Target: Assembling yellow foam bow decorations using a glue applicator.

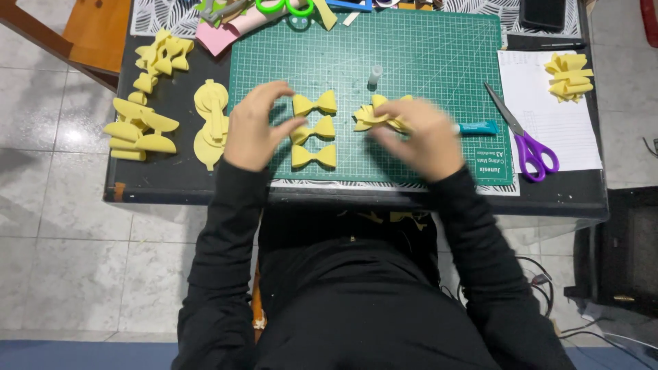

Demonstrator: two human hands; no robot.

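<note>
Your right hand (423, 137) pinches a half-formed yellow foam bow (373, 115) on the green cutting mat (425, 55), left hand (252, 127) open beside three finished bows (314, 130); glueing its centre seems next.

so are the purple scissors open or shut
Shut: the purple scissors lie flat on the white paper, blades together in one line, loops side by side.

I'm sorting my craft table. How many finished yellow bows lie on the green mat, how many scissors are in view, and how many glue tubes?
Finished yellow bows stacked by the left hand: 3
Scissors, purple and green: 2
Teal glue tube: 1
Total: 6
</note>
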